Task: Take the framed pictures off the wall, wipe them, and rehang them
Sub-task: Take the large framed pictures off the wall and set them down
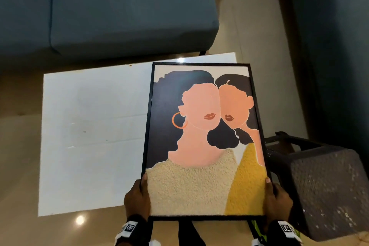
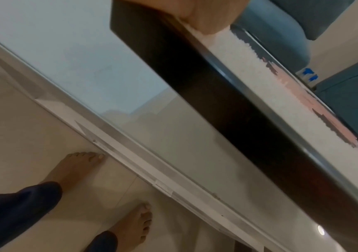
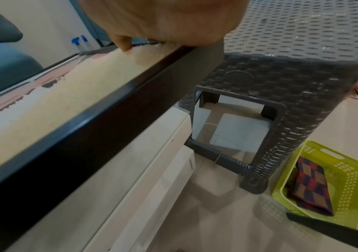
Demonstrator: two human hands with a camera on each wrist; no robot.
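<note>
Both hands on pic, lower end. Left hand (image 1: 137, 197) clamped on left rail of framed picture (image 1: 201, 142), thumb over front edge, fingers presumably behind, not visible. Right hand (image 1: 276, 198) likewise clamped on right rail, thumb tip on front; confirmed in right wrist view (image 3: 163, 22). Wristbands w/ printed markers on both wrists.

Pic off wall, held face up over white desk (image 1: 89, 126), tilted toward viewer; far end over desk's right portion. Contact w/ desk: cannot tell.

Handling, judged: thin black frame, stiff, likely light to moderate. Front possibly glazed, no clear reflection seen, so treat as fragile and smear-prone. Rails narrow, smooth; slip risk if held one-handed. Best hold: opposite long rails, as now, thumbs kept to frame edge, off artwork.

Nearby: dark woven stool (image 1: 323, 185) just beside pic's right edge, knock hazard. Green basket (image 3: 324, 184) on floor w/ checked cloth (image 3: 311, 184) inside, prob. the wiping rag. Blue sofa (image 1: 103, 6) beyond desk.

Stage, judged: removal done, wipe not yet begun.
</note>
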